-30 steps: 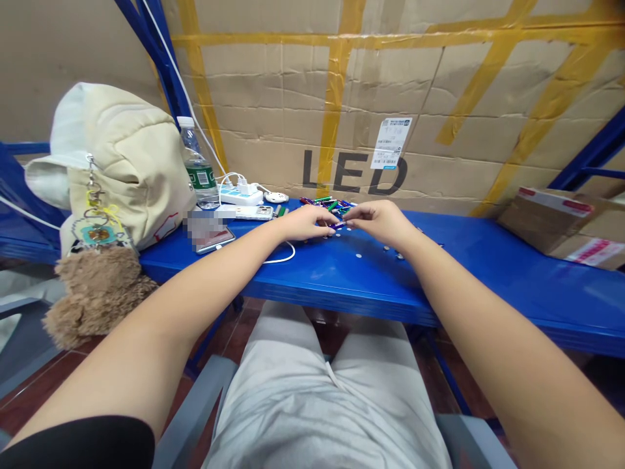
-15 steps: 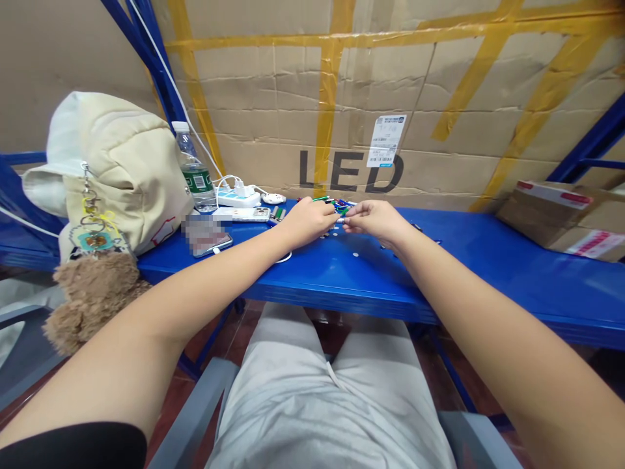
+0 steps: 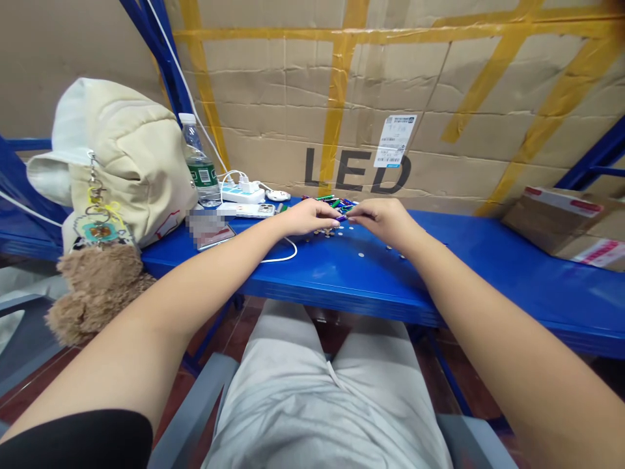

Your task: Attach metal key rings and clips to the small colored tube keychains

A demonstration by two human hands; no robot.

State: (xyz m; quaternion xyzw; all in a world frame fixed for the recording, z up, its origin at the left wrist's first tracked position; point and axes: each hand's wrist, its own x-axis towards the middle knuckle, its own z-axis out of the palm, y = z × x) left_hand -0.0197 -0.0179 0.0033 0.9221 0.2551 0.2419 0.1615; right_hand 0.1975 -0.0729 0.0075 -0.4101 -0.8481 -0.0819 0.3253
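Over the blue table (image 3: pixel 312 273), my left hand (image 3: pixel 312 217) is closed in a pinch on one end of a small dark purple stick-like piece (image 3: pixel 342 218). My right hand (image 3: pixel 378 217) pinches its other end, so the fingertips of both hands nearly meet. Just behind the fingers lies a pile of thin green, blue and red sticks (image 3: pixel 326 198), partly hidden by the hands. Several small brownish bits (image 3: pixel 328 232) lie under my left hand. Small pale round discs, one of them nearest the front (image 3: pixel 361 255), are scattered below my right hand.
To the left are a cream bag (image 3: pixel 131 156) with a brown plush charm (image 3: pixel 100 286), a water bottle (image 3: pixel 202 172), a power strip (image 3: pixel 243 192), phones (image 3: pixel 247 210) and a white cable (image 3: pixel 288 251). A large cardboard box (image 3: pixel 273 98) stands behind; smaller boxes (image 3: pixel 556 218) sit right.
The pale piece between my fingertips is no longer seen there; a dark purple one shows instead. My hands stay close together, and the whole view has shifted slightly.
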